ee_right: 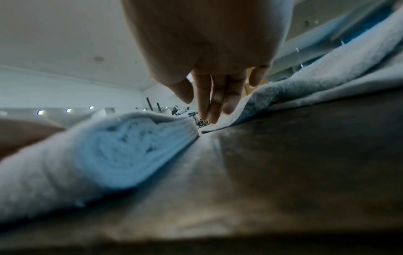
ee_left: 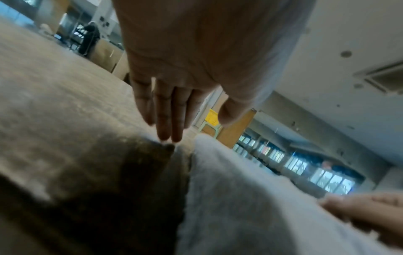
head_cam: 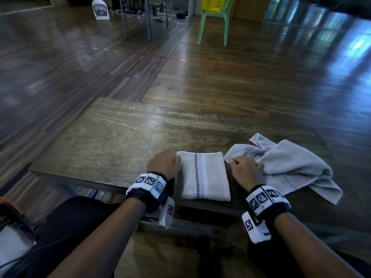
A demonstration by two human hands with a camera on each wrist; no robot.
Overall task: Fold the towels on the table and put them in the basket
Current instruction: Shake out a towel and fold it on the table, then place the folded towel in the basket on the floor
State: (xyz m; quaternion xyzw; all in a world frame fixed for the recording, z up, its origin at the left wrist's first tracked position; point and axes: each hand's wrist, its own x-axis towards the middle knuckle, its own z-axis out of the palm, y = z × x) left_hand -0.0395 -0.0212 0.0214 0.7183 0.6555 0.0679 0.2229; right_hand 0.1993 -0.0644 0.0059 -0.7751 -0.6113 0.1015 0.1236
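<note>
A folded towel [head_cam: 204, 175] is seen lying at the near edge of the wooden table [head_cam: 112, 141], between the two hands. The left hand [head_cam: 163, 163], fingers straight and holding nothing, is placed against its left side. The right hand [head_cam: 246, 170], likewise released, is laid beside a crumpled towel [head_cam: 291, 165], just right of the folded one.

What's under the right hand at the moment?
The right hand rests on the near edge of the crumpled towel, beside the folded towel. The table lies beneath; anything under that cloth is hidden.
</note>
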